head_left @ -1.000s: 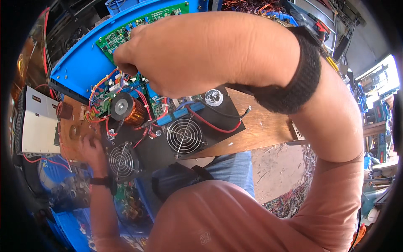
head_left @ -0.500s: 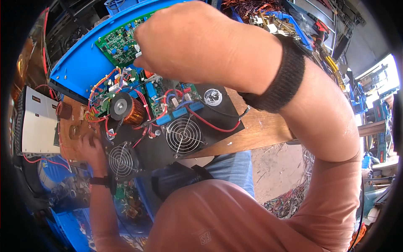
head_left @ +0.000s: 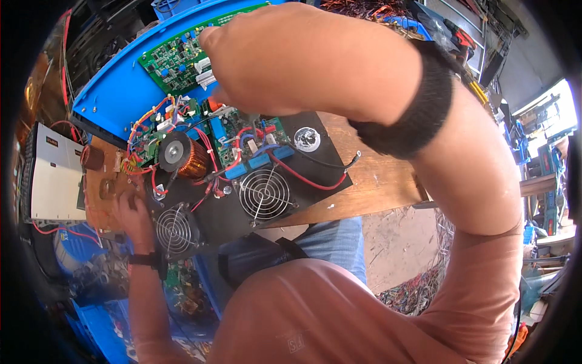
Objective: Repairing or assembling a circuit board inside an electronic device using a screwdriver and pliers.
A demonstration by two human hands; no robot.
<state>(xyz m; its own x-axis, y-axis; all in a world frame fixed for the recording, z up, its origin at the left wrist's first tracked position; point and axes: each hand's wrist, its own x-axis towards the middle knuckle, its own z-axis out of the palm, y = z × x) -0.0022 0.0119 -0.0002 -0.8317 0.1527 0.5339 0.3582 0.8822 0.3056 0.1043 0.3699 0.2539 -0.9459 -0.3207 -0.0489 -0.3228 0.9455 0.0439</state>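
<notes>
Black chassis panel (head_left: 219,213), fitted with electronics, one piece; head view, the only one supplied: laid on the wooden table (head_left: 379,176) in front of the person, the near edge brought out over the lap. Mounted on it: copper-wound coil (head_left: 193,162) with dark disc cap, two round wire fan guards, lower circuit board (head_left: 227,159), and a loose red cable (head_left: 312,184) trailed along the right side. Behind: blue panel (head_left: 112,91), on which a green circuit board (head_left: 173,65) is carried. Handling, as judged: stiff and probably heavy, most weight to be expected at the coil; boards and wire joints to be treated as fragile, cables as soft and easily snagged; best held by the bare outer edges, never by leads or components. Right hand (head_left: 264,57): extended over the boards, back upward; fingertips largely hidden, so that spread or pinch, and anything held, cannot be told. Left hand (head_left: 132,213): placed at the panel's left edge, fingers loosely bent; whether the edge is gripped or merely touched cannot be told
</notes>
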